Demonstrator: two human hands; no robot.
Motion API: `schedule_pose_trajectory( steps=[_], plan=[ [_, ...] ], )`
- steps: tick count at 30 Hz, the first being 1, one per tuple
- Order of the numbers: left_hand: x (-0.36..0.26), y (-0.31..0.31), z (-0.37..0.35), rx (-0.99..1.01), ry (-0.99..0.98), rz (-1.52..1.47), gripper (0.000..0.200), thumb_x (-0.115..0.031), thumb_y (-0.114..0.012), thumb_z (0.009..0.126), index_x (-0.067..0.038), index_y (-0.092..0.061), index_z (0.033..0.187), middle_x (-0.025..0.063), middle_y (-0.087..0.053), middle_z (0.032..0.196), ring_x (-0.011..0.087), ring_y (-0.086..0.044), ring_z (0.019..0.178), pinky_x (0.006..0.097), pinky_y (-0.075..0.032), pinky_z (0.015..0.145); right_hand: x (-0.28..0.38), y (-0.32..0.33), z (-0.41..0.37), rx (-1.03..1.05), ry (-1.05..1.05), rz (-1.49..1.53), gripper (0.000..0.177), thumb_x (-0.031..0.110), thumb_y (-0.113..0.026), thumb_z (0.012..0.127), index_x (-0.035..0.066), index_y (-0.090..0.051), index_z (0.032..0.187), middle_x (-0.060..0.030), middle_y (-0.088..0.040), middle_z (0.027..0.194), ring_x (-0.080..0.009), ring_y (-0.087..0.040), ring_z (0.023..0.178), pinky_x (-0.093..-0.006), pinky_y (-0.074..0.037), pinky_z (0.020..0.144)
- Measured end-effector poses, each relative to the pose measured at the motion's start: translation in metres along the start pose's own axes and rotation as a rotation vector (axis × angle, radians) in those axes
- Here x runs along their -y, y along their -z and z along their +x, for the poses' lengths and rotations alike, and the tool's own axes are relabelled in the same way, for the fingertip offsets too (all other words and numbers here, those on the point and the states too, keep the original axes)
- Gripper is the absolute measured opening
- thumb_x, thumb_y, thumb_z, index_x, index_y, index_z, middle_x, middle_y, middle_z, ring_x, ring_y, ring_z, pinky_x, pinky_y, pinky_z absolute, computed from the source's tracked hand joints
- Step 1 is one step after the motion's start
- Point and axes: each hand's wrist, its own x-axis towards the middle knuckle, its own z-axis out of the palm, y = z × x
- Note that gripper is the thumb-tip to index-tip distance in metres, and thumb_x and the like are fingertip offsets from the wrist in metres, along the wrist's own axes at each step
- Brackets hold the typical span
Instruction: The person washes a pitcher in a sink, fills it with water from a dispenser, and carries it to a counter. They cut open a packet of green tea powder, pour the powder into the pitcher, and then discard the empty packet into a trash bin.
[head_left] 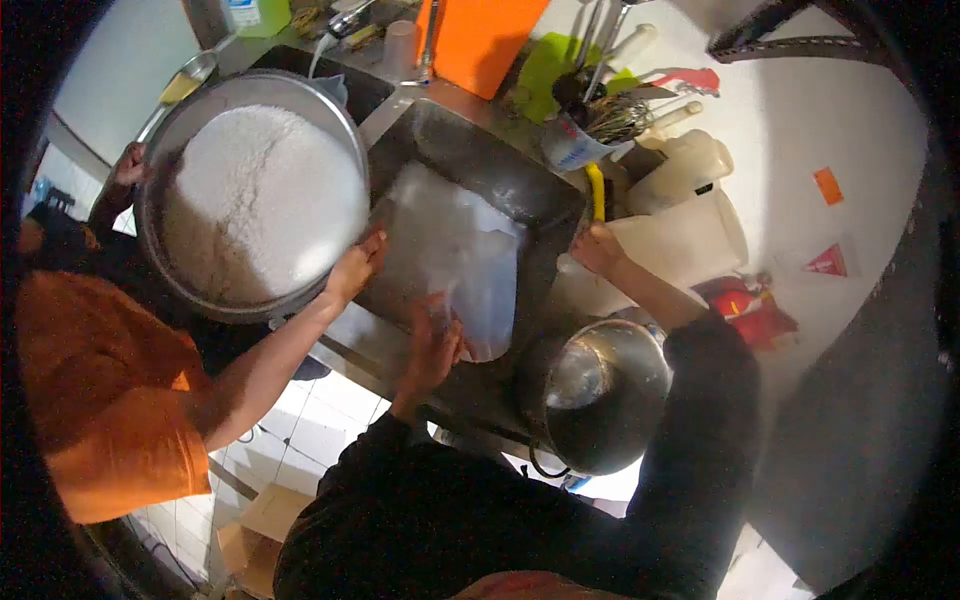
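Note:
My left hand (pixel 435 340) is closed at the near edge of a translucent plastic container (pixel 487 285), which lies tilted in the metal sink (pixel 545 190). Cloudy white shows over the container's far part. Right of the sink, my right hand (pixel 598 249) makes a fist just below a yellow handle-like piece (pixel 597 190); what lies inside the fist is hidden. Pale plastic containers (pixel 690 235) stand right beside it. Under my right forearm sits a deep metal pot (pixel 607 400) with a wet-looking inside.
A person in an orange shirt (pixel 110 400) holds a large round metal pan (pixel 355 150) of white grainy material at the sink's left. Behind stand an orange board (pixel 488 40) and a measuring jug (pixel 572 145) of whisks and utensils. A cardboard box (pixel 265 535) is on the floor.

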Motion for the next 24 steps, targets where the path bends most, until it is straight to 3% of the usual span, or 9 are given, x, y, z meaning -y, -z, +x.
schedule_pose_trajectory(
  steps=[1,3,6,7,12,15,18,22,24],
  plan=[
    [0.006,0.007,-0.008,-0.014,-0.002,0.005,0.030,-0.008,-0.048,0.092,-0.008,-0.035,0.118,0.0108,-0.050,0.090,0.0176,-0.055,0.061,0.0308,-0.047,0.049,0.012,-0.019,0.003,0.011,-0.006,0.009,0.014,0.027,-0.058,0.084,0.018,-0.062,0.094,0.0031,-0.064,0.091,-0.0203,-0.057,0.096,-0.0385,-0.043,0.077],
    [0.025,0.026,-0.021,0.190,-0.082,0.224,0.039,-0.008,-0.054,0.089,-0.008,-0.035,0.124,0.0139,-0.051,0.100,0.0229,-0.057,0.062,0.0333,-0.049,0.055,0.068,-0.086,0.001,0.178,-0.287,0.555,0.019,0.030,-0.058,0.083,0.017,-0.059,0.098,0.0034,-0.063,0.093,-0.0229,-0.055,0.097,-0.0398,-0.042,0.083],
    [0.032,0.043,-0.043,0.231,-0.271,0.601,0.040,-0.011,-0.057,0.089,-0.007,-0.039,0.125,0.0149,-0.052,0.098,0.0285,-0.059,0.070,0.0381,-0.050,0.064,0.073,-0.109,0.001,-0.050,-0.301,0.359,0.015,0.027,-0.057,0.084,0.019,-0.057,0.098,-0.0002,-0.060,0.094,-0.0221,-0.053,0.096,-0.0401,-0.039,0.088],
    [0.039,0.048,-0.052,0.210,-0.225,0.631,0.038,-0.011,-0.059,0.087,-0.007,-0.045,0.122,0.0156,-0.053,0.100,0.0311,-0.059,0.075,0.0397,-0.050,0.068,0.075,-0.120,0.001,-0.042,-0.305,0.363,0.015,0.027,-0.057,0.084,0.019,-0.057,0.098,-0.0002,-0.060,0.094,-0.0221,-0.053,0.096,-0.0401,-0.039,0.088],
    [-0.022,0.027,-0.079,0.258,0.010,0.763,0.033,-0.010,-0.069,0.080,-0.007,-0.057,0.110,0.0164,-0.057,0.104,0.0356,-0.059,0.088,0.0407,-0.050,0.071,0.086,-0.172,0.004,-0.919,0.370,2.966,0.028,0.019,-0.054,0.083,0.021,-0.054,0.111,-0.0055,-0.053,0.113,-0.0216,-0.046,0.108,-0.0381,-0.034,0.094],
    [-0.030,0.026,-0.112,0.171,-0.080,0.738,0.034,-0.010,-0.075,0.072,-0.007,-0.060,0.102,0.0173,-0.059,0.107,0.0381,-0.059,0.090,0.0397,-0.050,0.073,0.014,-0.056,0.011,-0.901,-0.172,2.706,0.031,0.021,-0.055,0.082,0.018,-0.057,0.112,-0.0069,-0.053,0.115,-0.0243,-0.047,0.109,-0.0377,-0.034,0.095],
    [-0.035,0.022,-0.145,0.235,-0.635,1.160,0.057,-0.014,-0.080,0.061,-0.014,-0.051,0.111,0.0208,-0.055,0.114,0.0383,-0.060,0.094,0.0398,-0.051,0.075,0.134,-0.208,0.002,-1.146,0.126,3.464,0.032,0.023,-0.057,0.081,0.014,-0.058,0.111,-0.0099,-0.052,0.116,-0.0263,-0.048,0.109,-0.0406,-0.034,0.097],
    [-0.036,0.016,-0.200,0.098,-0.769,1.127,0.061,-0.020,-0.080,0.065,-0.016,-0.040,0.111,0.0243,-0.054,0.109,0.0443,-0.058,0.097,0.0444,-0.051,0.077,0.165,-0.253,-0.007,-1.108,-0.263,3.748,0.033,0.023,-0.059,0.082,0.011,-0.059,0.113,-0.0120,-0.055,0.118,-0.0281,-0.047,0.113,-0.0509,-0.037,0.093],
    [-0.035,0.026,-0.230,0.083,-0.759,1.071,0.056,-0.022,-0.078,0.070,-0.015,-0.041,0.110,0.0248,-0.054,0.110,0.0445,-0.058,0.096,0.0449,-0.051,0.077,0.185,-0.282,-0.010,-0.776,-0.396,3.935,0.036,0.025,-0.061,0.082,0.009,-0.056,0.114,-0.0148,-0.053,0.118,-0.0308,-0.046,0.114,-0.0467,-0.038,0.095]
  ],
)
